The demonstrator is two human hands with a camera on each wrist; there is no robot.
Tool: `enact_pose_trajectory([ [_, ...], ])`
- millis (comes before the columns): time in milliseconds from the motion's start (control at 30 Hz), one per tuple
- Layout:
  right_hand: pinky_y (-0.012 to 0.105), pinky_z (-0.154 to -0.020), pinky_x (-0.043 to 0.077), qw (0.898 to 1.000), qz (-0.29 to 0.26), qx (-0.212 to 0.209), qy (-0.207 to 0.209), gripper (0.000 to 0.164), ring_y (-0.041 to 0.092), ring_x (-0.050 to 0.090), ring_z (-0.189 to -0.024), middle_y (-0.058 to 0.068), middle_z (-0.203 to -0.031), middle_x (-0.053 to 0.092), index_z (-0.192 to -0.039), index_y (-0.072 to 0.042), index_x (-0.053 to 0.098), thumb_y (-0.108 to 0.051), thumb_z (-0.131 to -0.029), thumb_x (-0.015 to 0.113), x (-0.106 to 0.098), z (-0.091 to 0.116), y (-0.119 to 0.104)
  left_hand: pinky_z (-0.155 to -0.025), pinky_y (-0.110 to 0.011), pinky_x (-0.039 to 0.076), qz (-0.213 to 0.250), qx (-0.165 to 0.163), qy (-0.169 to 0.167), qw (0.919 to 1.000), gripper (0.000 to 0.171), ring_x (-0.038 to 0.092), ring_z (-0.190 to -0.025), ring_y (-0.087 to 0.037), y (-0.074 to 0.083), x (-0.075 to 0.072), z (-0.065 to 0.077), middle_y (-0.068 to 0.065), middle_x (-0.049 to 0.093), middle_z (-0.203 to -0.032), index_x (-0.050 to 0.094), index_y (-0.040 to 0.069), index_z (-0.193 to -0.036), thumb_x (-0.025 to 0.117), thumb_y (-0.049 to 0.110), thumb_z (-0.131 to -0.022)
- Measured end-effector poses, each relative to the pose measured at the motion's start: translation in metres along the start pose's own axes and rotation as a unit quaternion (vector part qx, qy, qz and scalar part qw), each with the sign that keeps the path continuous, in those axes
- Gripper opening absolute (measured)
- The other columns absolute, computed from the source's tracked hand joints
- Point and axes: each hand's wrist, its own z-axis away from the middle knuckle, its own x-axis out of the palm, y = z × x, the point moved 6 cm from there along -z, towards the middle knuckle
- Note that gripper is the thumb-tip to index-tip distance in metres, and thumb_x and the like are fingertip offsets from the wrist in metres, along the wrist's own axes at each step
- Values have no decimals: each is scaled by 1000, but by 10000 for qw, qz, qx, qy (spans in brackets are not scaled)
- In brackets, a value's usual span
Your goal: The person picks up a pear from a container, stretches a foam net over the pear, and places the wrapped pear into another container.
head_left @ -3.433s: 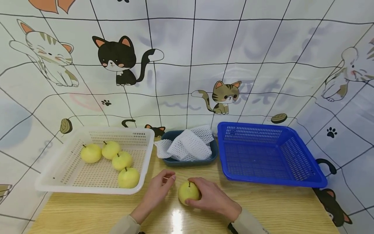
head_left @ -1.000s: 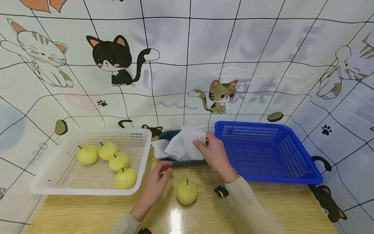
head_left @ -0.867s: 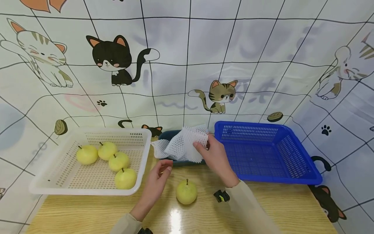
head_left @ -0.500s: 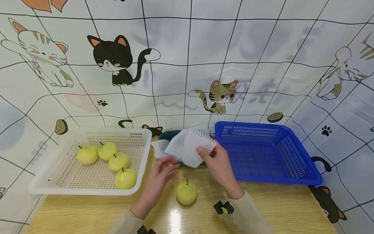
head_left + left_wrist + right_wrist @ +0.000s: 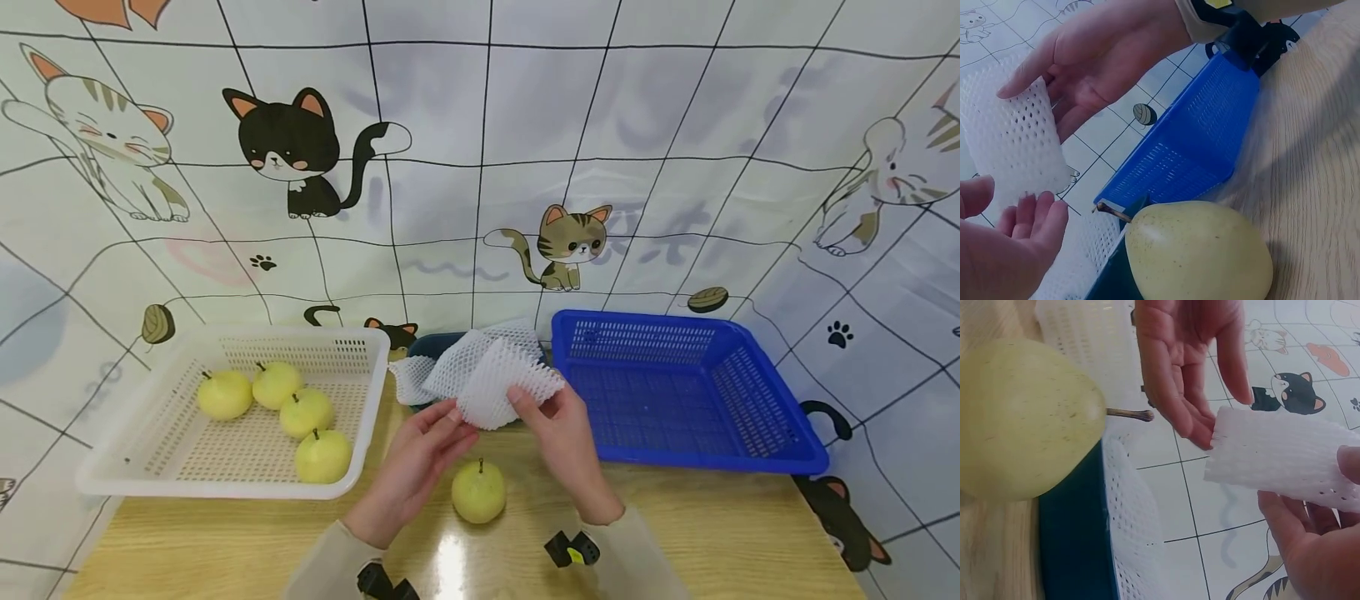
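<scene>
Between the thumb and fingers of my right hand, a white foam fruit net is pinched, held above the dark green basket. My left hand is at the net's near end, its fingertips at the edge and its thumb apart from the fingers, as the right wrist view shows. Whether those fingertips press on the net is hard to tell. On the table just below both hands stands a yellow-green pear, stem up; it looms close in the left wrist view, where the net looks like a flattened sleeve.
More foam nets lie in the dark green basket. To the left, a white basket holds several pears. A blue basket stands at the right. A cat-print sheet hangs behind the wooden table.
My right hand let go of the pear on the table, reached to the nets and drew one out toward me. My left hand has risen to the net's near end.
</scene>
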Motion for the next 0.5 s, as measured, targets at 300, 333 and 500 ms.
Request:
enact_pose_trajectory([
  [300, 29, -95, 52, 9862, 74, -1095, -1243, 33, 13, 60, -118, 3, -132, 63, -127, -4, 62, -27, -104, 66, 5, 19, -2, -96, -32, 55, 580, 144, 321, 9977, 15, 65, -102, -17, -2, -4, -7, -7, 61, -113, 52, -2, -120, 50, -3, -106],
  [333, 31, -102, 48, 9786, -26, -1362, -1544, 36, 15, 57, -125, 4, -137, 61, -129, -5, 62, -34, -107, 58, 5, 21, -3, -95, -31, 55, 602, 170, 217, 9978, 14, 64, -101, -16, -3, -5, -8, -5, 61, -112, 52, 2, -118, 48, -3, -106],
  [500, 36, -118, 30, 9439, -1472, -1546, -2520, 78, 25, 45, -143, 11, -145, 58, -129, -13, 69, -49, -111, 3, 0, 17, -3, -90, -30, 52, 229, 318, -727, 9966, 20, 60, -102, -13, -1, -4, -8, 1, 61, -111, 51, 15, -117, 44, -2, -108],
])
